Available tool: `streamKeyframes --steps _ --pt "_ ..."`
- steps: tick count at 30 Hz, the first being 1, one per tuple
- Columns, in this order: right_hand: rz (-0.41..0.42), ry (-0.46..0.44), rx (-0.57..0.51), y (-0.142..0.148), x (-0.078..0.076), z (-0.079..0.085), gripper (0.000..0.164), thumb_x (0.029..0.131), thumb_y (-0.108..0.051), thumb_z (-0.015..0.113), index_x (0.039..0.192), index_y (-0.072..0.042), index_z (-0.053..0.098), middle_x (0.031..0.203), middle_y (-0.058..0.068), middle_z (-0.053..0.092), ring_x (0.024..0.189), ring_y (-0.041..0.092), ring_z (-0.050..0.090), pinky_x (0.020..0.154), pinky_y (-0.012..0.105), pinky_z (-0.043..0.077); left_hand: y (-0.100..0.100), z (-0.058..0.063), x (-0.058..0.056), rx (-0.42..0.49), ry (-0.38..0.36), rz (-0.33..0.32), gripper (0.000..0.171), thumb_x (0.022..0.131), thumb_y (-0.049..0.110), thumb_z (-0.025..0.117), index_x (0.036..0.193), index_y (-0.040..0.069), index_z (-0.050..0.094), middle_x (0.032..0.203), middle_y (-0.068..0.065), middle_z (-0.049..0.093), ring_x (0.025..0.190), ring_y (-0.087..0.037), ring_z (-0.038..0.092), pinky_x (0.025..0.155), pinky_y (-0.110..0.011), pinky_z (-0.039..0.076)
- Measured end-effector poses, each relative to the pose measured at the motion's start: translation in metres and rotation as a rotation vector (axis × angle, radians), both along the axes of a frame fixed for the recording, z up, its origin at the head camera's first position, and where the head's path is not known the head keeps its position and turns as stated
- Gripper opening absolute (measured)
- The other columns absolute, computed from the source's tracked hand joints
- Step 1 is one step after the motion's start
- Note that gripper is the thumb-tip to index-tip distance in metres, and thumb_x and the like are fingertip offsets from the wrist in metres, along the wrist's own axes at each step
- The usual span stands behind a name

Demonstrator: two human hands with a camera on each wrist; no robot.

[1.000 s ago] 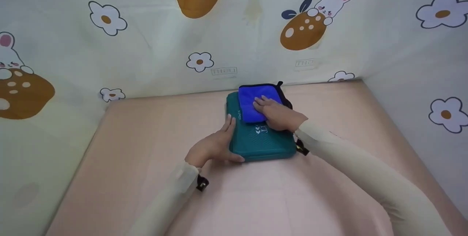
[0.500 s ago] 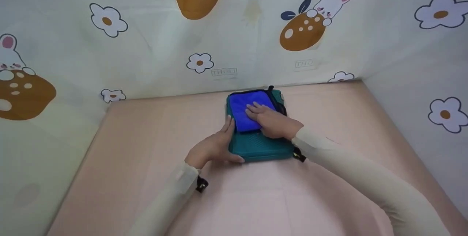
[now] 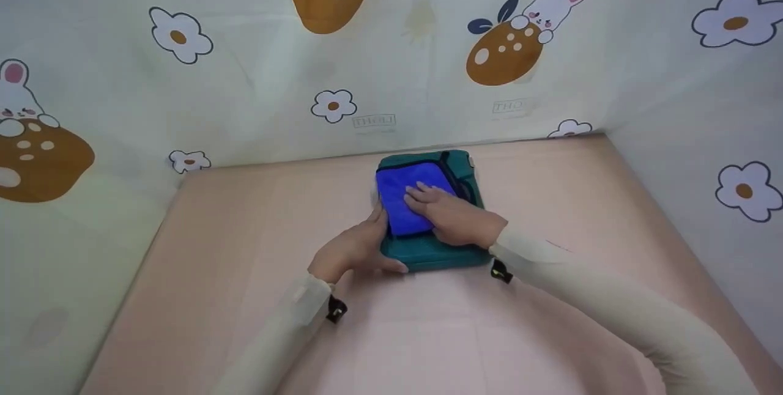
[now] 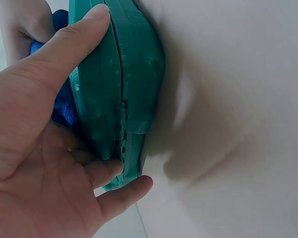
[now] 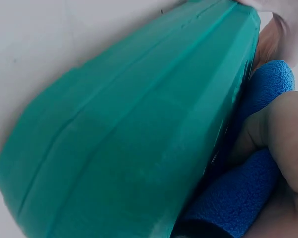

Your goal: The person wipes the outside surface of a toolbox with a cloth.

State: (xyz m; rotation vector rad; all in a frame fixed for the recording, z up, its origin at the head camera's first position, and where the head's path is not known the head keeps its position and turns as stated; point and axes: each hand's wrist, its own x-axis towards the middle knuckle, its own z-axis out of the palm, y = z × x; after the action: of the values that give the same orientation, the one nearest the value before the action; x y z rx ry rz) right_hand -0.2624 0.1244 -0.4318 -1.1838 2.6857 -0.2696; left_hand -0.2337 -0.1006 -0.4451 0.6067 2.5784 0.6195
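Observation:
A teal-green hard case [image 3: 446,259] lies on the table, with a seam along its side. Over its top is a blue cloth [image 3: 400,190] with black edging. My right hand [image 3: 456,217] presses on the cloth, fingers laid out straight; in the right wrist view the fluffy cloth [image 5: 233,198] bulges up around the thumb. At the near left corner, my left hand [image 3: 348,249] holds the case, thumb along one side and fingers along the other. The left wrist view shows two fingertips beside the hinge of the case [image 4: 102,94].
The table is covered in a pale pink cloth [image 3: 257,230]. Behind it and at both sides hang pale sheets [image 3: 257,77] printed with rabbits and flowers. The case sits near the back edge, close to the rear sheet.
My right hand has slid the blue cloth toward me and to the left over the case, covering the white lettering and baring the far end. My left hand and the case have stayed in place.

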Motion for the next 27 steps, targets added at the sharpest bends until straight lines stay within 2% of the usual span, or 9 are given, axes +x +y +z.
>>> streamKeyframes --steps 8,15,20,25,27 --pt "0.028 0.030 -0.009 -0.002 0.015 -0.002 0.065 0.100 0.004 0.055 0.159 0.000 0.028 0.164 0.017 0.022 0.151 0.036 0.012 0.118 0.047 0.013 0.000 -0.002 0.000 0.004 -0.012 0.004 0.131 0.081 0.054 0.082 0.161 0.004 -0.009 0.168 -0.013 0.001 0.150 -0.030 0.021 0.117 -0.044 0.023" --pt "0.071 0.061 -0.016 0.000 0.029 -0.004 0.066 0.099 0.002 0.059 0.158 -0.001 0.030 0.164 0.016 0.024 0.151 0.035 0.014 0.118 0.045 0.014 -0.002 -0.003 0.000 0.050 -0.001 -0.027 0.123 0.080 0.050 0.085 0.164 0.009 0.004 0.167 -0.014 0.013 0.148 -0.030 0.029 0.117 -0.046 0.025" --pt "0.100 0.066 -0.026 0.001 0.040 -0.004 0.065 0.100 -0.001 0.060 0.158 -0.001 0.031 0.164 0.016 0.026 0.151 0.034 0.016 0.118 0.045 0.016 -0.003 -0.004 -0.003 0.054 0.038 -0.089 0.113 0.081 0.044 0.086 0.164 0.013 0.015 0.165 -0.009 0.025 0.146 -0.027 0.032 0.117 -0.044 0.025" --pt "0.152 0.088 -0.035 0.003 0.051 -0.005 0.058 0.104 -0.002 0.056 0.157 -0.001 0.034 0.162 0.017 0.029 0.150 0.034 0.018 0.118 0.044 0.017 -0.004 -0.004 -0.007 0.072 0.064 -0.178 0.090 0.089 0.035 0.081 0.161 0.015 0.030 0.159 -0.003 0.039 0.142 -0.020 0.036 0.117 -0.039 0.024" --pt "0.166 0.091 -0.044 0.004 0.055 -0.006 0.057 0.104 -0.003 0.055 0.157 -0.001 0.034 0.162 0.017 0.029 0.150 0.034 0.019 0.117 0.045 0.018 -0.005 -0.004 -0.007 0.071 0.060 -0.193 0.083 0.092 0.034 0.078 0.160 0.015 0.033 0.157 -0.001 0.042 0.140 -0.018 0.040 0.117 -0.038 0.025"
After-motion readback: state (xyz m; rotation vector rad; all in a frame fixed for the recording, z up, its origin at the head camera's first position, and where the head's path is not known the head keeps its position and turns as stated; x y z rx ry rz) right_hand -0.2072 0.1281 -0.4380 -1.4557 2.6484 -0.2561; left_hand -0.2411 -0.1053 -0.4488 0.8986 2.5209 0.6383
